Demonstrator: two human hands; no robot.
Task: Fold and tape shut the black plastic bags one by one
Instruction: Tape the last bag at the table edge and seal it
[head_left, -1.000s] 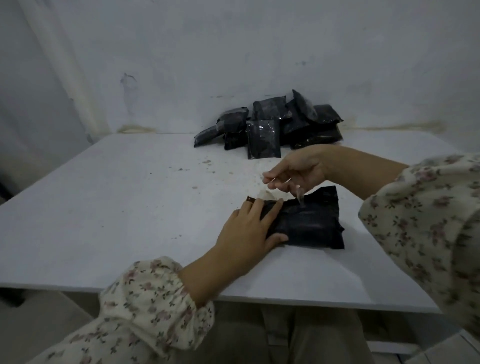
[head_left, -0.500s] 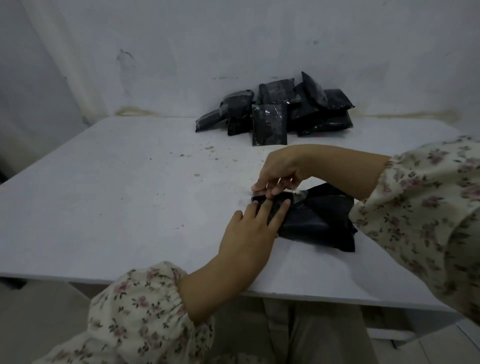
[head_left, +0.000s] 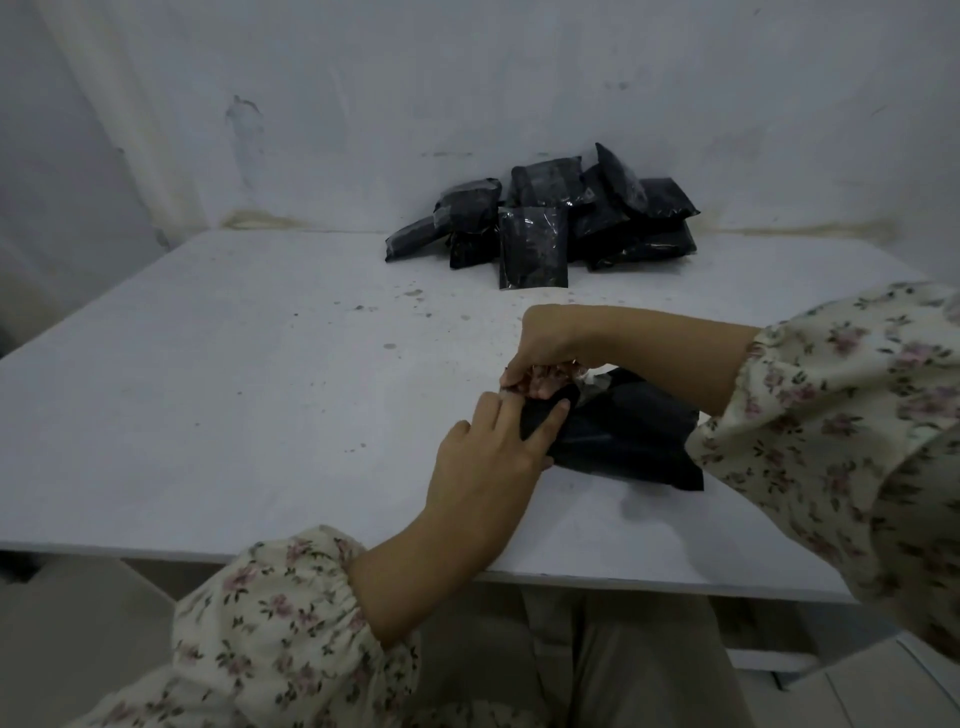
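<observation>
A folded black plastic bag (head_left: 628, 441) lies on the white table (head_left: 234, 415) in front of me. My left hand (head_left: 493, 452) lies flat over the bag's left end, fingers pressing the fold down. My right hand (head_left: 545, 353) reaches in from the right and pinches a strip of clear tape (head_left: 587, 376) against the bag's upper left corner, fingertips curled down. The fingertips of both hands meet at that corner. The right forearm hides part of the bag's far edge.
A pile of several black bags (head_left: 550, 223) leans against the wall at the table's far edge. Dark crumbs speckle the tabletop (head_left: 410, 306) around the middle. My floral sleeves (head_left: 857, 415) overhang the right side and the near edge.
The right hand came down from above the bag onto its upper left corner with the tape. The left hand stayed pressed on the fold, and the bag has tilted slightly.
</observation>
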